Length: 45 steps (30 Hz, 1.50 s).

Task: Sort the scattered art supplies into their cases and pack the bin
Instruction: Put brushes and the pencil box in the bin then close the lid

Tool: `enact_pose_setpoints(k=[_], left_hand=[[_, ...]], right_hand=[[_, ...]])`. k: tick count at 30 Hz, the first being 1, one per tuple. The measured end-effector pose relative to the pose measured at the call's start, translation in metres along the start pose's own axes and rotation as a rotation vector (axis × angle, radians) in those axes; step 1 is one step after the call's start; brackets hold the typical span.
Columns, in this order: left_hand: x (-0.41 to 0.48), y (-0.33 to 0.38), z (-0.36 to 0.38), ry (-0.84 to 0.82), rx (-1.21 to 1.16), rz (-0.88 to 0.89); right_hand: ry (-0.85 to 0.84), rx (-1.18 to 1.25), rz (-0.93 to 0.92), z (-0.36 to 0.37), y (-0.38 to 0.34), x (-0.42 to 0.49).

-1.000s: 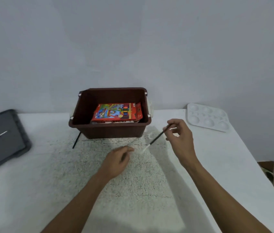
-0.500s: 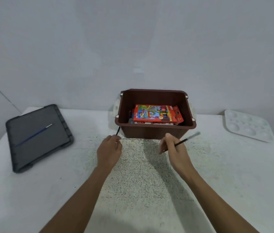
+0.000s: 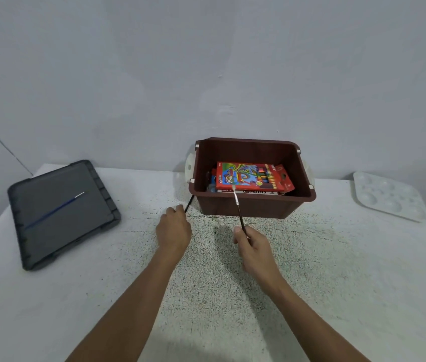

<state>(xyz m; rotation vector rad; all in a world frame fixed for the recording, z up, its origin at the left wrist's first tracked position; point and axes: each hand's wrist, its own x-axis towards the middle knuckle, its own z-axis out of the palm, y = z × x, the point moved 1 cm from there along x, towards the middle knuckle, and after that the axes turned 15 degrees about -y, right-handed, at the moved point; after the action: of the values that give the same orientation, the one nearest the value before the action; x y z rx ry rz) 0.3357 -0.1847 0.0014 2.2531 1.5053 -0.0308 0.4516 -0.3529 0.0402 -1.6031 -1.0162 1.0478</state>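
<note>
**Brushes, three.**
- One black-handled brush with a pale tip. The right hand is grasping its lower handle, grip clenched round it. The tip is slanting up across the near wall of the bin.
- One thin black brush is lying on the bench at the bin's near left corner. The left hand is meeting its near end with curled fingers. Whether that grip is closing on it cannot be told.
- One blue brush is lying slantwise on the grey tray.

**Bins, one.** Brown and open, it is standing midway along the bench's far edge. It is holding a red box printed with coloured sticks, which is lying on a box lettered OIL PASTELS. Further items are showing beneath at the left, too hidden to name.

**Trays, one.** Grey and flat, it is sitting toward the far left corner.

**Palettes, one for certain.** A white palette with round wells is sitting toward the far right corner, well apart from the bin. A white rounded piece is showing from behind the bin's left wall, possibly a second palette.
</note>
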Motion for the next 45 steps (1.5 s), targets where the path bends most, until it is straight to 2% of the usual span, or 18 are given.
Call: enact_pose_setpoints(k=[2, 7, 11, 15, 19, 24, 31, 35, 41, 45], left_hand=[[-0.003, -0.006, 0.003, -0.025, -0.058, -0.059], [-0.022, -0.019, 0.001, -0.006, -0.454, -0.117], [-0.046, -0.014, -0.006, 0.100, -0.808, -0.058], [-0.068, -0.003, -0.012, 0.193, -0.934, 0.095], [-0.083, 0.007, -0.007, 0.066, -0.912, 0.323], [-0.093, 0.017, 0.002, -0.153, -0.914, 0.476], [-0.099, 0.014, 0.003, -0.186, -0.853, 0.551], [-0.104, 0.004, -0.004, -0.127, -0.888, 0.522], [-0.104, -0.036, -0.022, 0.141, -0.857, 0.390], [-0.096, -0.071, -0.036, 0.284, -0.808, 0.267]], right_hand=[[0.000, 0.021, 0.005, 0.000, 0.000, -0.001], [-0.015, 0.033, -0.004, 0.000, -0.003, 0.001], [-0.031, 0.110, 0.002, 0.003, -0.013, 0.007], [-0.043, 0.205, -0.038, 0.009, -0.024, 0.016], [-0.071, 0.204, -0.055, 0.015, -0.034, 0.024], [-0.127, 0.226, -0.083, 0.018, -0.045, 0.027], [-0.219, 0.207, -0.104, 0.022, -0.043, 0.018], [-0.245, 0.238, -0.085, 0.031, -0.044, 0.021], [-0.287, 0.345, 0.010, 0.059, -0.055, 0.039], [-0.253, 0.293, 0.069, 0.084, -0.059, 0.055]])
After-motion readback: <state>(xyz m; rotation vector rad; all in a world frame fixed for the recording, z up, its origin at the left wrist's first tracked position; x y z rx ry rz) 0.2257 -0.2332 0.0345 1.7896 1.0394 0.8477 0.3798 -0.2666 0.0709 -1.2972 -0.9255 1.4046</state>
